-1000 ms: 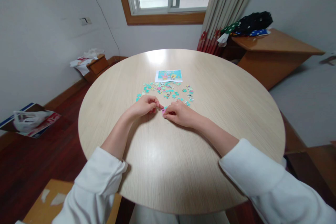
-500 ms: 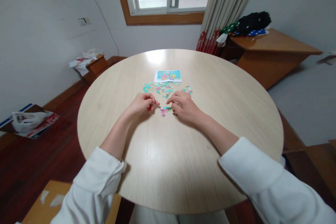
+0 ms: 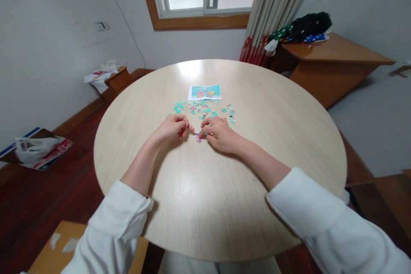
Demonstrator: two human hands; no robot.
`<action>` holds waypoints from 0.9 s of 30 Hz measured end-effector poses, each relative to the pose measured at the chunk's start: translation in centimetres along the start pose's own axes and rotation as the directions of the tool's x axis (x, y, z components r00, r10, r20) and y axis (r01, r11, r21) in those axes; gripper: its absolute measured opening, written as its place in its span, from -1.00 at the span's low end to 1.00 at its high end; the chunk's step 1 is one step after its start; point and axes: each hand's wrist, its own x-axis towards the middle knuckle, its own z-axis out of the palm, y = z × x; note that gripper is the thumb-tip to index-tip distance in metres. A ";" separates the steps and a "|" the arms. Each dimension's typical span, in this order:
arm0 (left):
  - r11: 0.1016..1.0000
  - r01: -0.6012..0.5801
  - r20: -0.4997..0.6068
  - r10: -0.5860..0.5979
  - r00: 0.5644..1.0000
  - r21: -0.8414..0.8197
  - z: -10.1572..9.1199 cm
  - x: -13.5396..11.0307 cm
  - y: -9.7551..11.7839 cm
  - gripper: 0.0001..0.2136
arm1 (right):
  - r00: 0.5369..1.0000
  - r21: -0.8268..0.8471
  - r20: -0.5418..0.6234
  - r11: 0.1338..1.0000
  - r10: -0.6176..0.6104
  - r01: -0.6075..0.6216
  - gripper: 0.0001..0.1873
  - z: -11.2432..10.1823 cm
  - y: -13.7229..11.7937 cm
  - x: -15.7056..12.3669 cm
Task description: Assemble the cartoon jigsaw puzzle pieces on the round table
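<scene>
A small cluster of joined jigsaw pieces (image 3: 198, 138), pink at its left end, lies on the round table between my hands. My left hand (image 3: 175, 127) is closed in a pinch at the cluster's left side; what its fingertips hold is too small to make out. From the right, my right hand (image 3: 221, 135) curls its fingers down over the cluster, thumb and index finger on it, hiding much of it. Just beyond both hands are scattered loose jigsaw pieces (image 3: 193, 107), mostly turquoise with some pink and yellow. Behind them lies a reference picture (image 3: 205, 92) with pink and yellow cartoon figures.
The pale round table (image 3: 199, 205) fills the middle of the view. A wooden desk (image 3: 337, 53) with dark and spotted cloth stands at the right rear. At lower left is a cardboard box (image 3: 58, 250). A plastic bag (image 3: 35, 150) lies on the floor at left.
My right hand has moved slightly left and down, its index finger now lowered onto the joined pieces and covering more of them. My left hand stays nearly in place, still pinched.
</scene>
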 end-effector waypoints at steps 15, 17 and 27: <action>1.000 -0.002 -0.075 0.000 0.997 -0.021 0.0 0.1 0.1 -0.88 | 0.996 -0.050 -0.086 0.998 0.027 -0.031 -0.60 0.5 0.3 0.0; 0.999 -0.007 -0.112 0.003 0.994 -0.035 -0.1 0.2 0.1 -0.89 | 0.985 -0.072 -0.161 0.994 0.065 -0.077 -0.59 0.3 0.6 0.2; 0.995 -0.066 -0.460 0.025 0.888 -0.074 -1.0 1.0 -0.3 -0.91 | 0.757 -0.006 -0.465 0.853 0.460 -0.522 -0.57 -2.3 8.2 -0.5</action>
